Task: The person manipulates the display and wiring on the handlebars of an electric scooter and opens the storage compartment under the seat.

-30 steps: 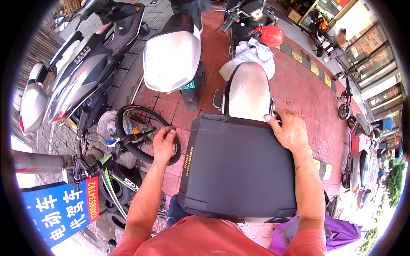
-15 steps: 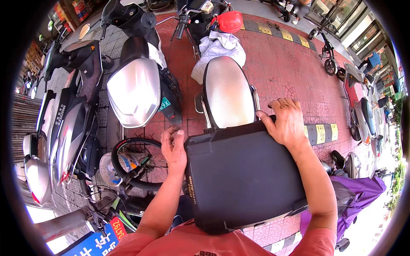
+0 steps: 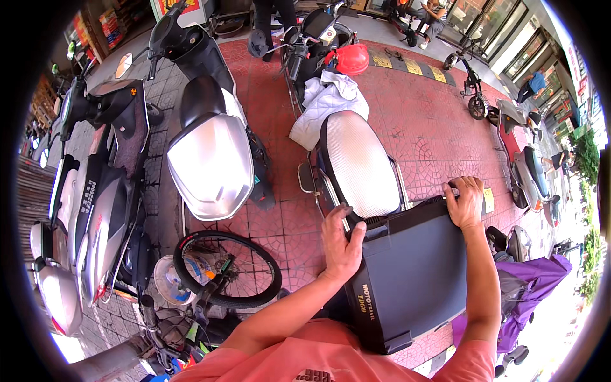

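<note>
A black hard-shell top case (image 3: 414, 274) sits at the rear of the motorbike's pale mesh-covered seat (image 3: 363, 162), close in front of my body. At its far left corner is my left hand (image 3: 344, 245), thumb at the edge and fingers curled beside it. My right hand (image 3: 466, 202) grips the far right corner, its fingers bent over the far edge. The underside of the case and whatever supports it are hidden.
A scooter with a silver rear box (image 3: 211, 167) stands to the left. Below it are a bicycle wheel (image 3: 273, 270) and a bucket (image 3: 167, 280). A red helmet (image 3: 351, 59) and white cloth (image 3: 331, 105) lie on the motorbike. Purple fabric (image 3: 538, 286) is at right.
The view has shifted left, so the case and bikes sit further right and lower. My left hand has moved from the case's left side to its far left corner.
</note>
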A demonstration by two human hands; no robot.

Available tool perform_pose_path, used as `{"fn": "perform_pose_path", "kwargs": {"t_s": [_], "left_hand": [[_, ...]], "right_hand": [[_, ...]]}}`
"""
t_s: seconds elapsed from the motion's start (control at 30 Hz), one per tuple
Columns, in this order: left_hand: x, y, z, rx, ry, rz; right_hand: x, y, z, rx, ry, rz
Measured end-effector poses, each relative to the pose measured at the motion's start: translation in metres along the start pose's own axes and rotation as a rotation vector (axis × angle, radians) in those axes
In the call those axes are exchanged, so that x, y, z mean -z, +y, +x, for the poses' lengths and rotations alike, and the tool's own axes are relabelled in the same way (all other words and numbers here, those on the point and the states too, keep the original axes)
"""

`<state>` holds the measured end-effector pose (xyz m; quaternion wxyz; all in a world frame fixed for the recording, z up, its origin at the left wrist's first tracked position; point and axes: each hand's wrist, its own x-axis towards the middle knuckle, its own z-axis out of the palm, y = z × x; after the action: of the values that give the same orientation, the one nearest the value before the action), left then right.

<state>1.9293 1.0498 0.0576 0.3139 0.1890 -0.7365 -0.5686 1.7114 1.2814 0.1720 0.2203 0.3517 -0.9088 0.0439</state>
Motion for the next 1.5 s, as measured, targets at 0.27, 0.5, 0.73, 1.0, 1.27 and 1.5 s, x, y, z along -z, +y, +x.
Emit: {"fn": "perform_pose_path", "kwargs": {"t_s": [0.27,0.5,0.73,1.0,1.27,1.5], "left_hand": [[-0.019,-0.069,0.182,-0.068,-0.065,0.420],[-0.031,-0.148,0.416,0.188,0.013,0.858],[-0.060,-0.191,0.571,0.360,-0.037,0.938],[-0.024,-0.217,0.617,0.052,-0.144,0.856],[0.032,-0.192,0.767,-0.309,-0.485,0.907],[0.032,-0.192,0.836,-0.496,-0.536,0.841]], "right_hand": [[0.005,0.024,-0.013,-0.122,-0.065,-0.133],[0.004,0.026,-0.028,-0.230,-0.083,-0.122],[0.001,-0.010,-0.025,-0.587,-0.145,-0.082],[0.011,-0.091,-0.019,-1.103,-0.205,-0.178],[0.020,-0.136,-0.021,-1.459,-0.084,-0.261],[0.010,-0.128,-0.013,-1.693,-0.140,-0.335]]}}
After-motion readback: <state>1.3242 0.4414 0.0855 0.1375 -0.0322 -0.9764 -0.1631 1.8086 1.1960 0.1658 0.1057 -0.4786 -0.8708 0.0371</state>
